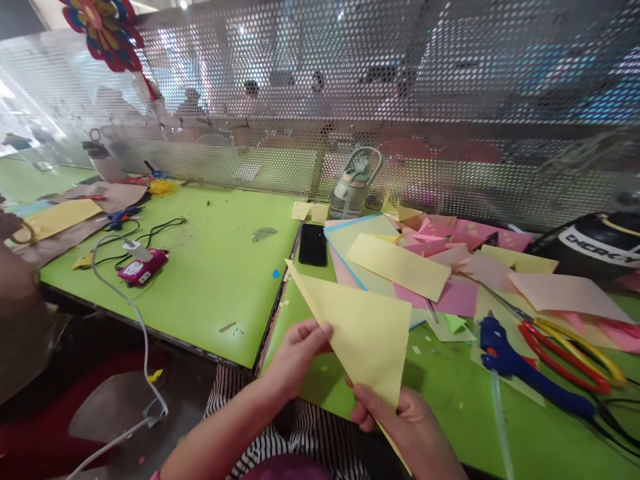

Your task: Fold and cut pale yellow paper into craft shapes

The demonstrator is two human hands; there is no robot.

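Observation:
A pale yellow sheet of paper (367, 320) with a slanting left edge is held up over the near edge of the green table. My left hand (305, 347) pinches that slanting edge between thumb and fingers. Lower down, my right hand (395, 420) grips the sheet near its bottom, thumb in front and fingers partly hidden behind it. Beyond the sheet lies a black phone (313, 245). Just right of the sheet, a pile of coloured paper (400, 265) spreads over the table.
A blue glue gun (520, 367) and red-and-yellow-handled scissors (570, 353) lie at right. A bottle (353, 187) stands by the perforated screen (280, 100). At left are a magenta power strip (143, 268), its cable (143, 320) hanging down, and another person's arm (20, 300).

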